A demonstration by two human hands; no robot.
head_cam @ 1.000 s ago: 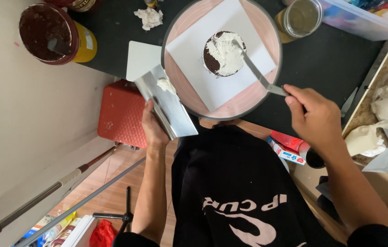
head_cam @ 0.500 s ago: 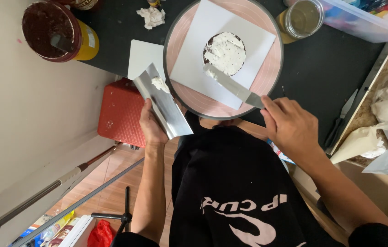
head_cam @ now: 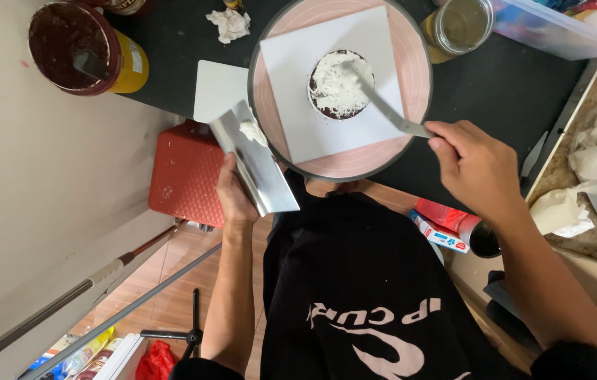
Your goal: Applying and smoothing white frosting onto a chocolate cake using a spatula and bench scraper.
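Right hand (head_cam: 478,165) grips spatula (head_cam: 383,105), blade on cream atop cake (head_cam: 338,84), centred on turntable (head_cam: 277,151). Left hand (head_cam: 235,197) clasps scraper (head_cam: 256,158). Risk: heavy pressure tears crumbs into cream, shifts cake off centre.

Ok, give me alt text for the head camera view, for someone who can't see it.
Seen from above, the right hand holds a metal palette knife on a small round dark cake topped with white cream, on white paper on a pink turntable. The left hand grips a flat steel scraper beside it.
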